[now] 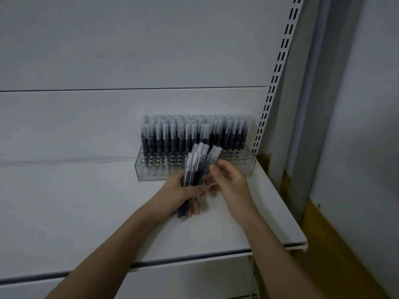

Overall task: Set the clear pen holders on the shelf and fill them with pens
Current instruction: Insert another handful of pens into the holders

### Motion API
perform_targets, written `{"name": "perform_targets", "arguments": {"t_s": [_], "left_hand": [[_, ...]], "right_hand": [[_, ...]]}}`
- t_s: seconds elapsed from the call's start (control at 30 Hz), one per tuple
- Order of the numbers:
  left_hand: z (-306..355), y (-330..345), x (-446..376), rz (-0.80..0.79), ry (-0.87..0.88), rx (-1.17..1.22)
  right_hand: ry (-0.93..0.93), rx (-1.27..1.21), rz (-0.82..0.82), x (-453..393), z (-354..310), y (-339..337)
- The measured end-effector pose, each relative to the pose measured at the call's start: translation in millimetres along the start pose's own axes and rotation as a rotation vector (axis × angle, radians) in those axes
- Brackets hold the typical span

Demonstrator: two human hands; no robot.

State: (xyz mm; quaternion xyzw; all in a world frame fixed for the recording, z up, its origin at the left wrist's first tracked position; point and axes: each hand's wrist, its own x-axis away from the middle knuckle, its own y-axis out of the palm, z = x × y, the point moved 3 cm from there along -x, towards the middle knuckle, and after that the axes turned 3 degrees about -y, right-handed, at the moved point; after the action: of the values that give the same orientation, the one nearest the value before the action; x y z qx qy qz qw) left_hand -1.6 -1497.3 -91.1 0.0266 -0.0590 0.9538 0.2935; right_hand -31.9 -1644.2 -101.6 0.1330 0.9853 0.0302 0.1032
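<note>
While the left hand (179, 193) grasps a fanned bundle of pens (197, 169) at centre frame, the right hand (228, 180) pinches one pen of that bundle near its cap. Just behind, the clear pen holder (151, 171) sits on the white shelf (86, 212), back rows filled with capped pens, front holes open.

No legible text, label, brand or number anywhere.
</note>
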Motion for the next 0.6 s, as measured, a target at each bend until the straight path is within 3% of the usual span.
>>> {"name": "perform_targets", "arguments": {"t_s": [0.6], "left_hand": [[-5.2, -1.9, -1.1, 0.130, -0.010, -0.020]], "right_hand": [[0.063, -0.219, 0.159, -7.7, 13.8, -10.8]]}}
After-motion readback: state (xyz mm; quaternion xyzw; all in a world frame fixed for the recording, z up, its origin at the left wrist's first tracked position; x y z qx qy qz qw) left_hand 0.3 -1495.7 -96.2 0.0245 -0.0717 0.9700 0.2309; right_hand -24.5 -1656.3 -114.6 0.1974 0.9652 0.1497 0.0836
